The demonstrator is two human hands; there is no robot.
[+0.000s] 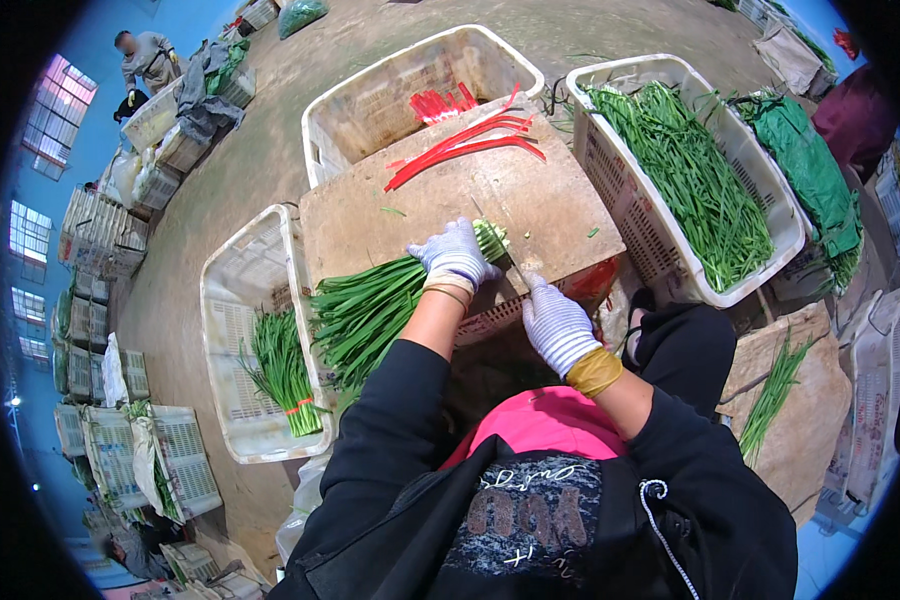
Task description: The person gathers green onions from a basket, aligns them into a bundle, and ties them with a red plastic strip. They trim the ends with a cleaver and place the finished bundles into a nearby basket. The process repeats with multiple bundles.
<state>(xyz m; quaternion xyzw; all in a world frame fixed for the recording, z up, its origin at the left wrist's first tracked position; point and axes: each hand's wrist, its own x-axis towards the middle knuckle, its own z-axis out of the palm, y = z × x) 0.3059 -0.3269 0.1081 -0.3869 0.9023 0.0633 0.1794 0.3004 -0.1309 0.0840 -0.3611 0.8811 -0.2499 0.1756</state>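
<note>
My left hand [454,255], in a white knit glove, presses on a bundle of green garlic chives [375,307] lying over the near left side of a wooden board [405,225]. The pale cut ends of the bundle stick out to the right of my fingers. In my gloved right hand [562,322] is the handle of a knife [499,240]. Its blade stands across those stem ends, and small trimmings lie beside it. Several red tie strips [465,150] rest on the far part of the board.
A white plastic crate [259,442] at left holds a tied chive bundle [289,375]. Loose chives [690,172] fill another crate [637,232] at right. Behind the board stands a third crate [352,105]. A few chives [776,390] lie on a board at lower right. A person [150,60] bends over crates far left.
</note>
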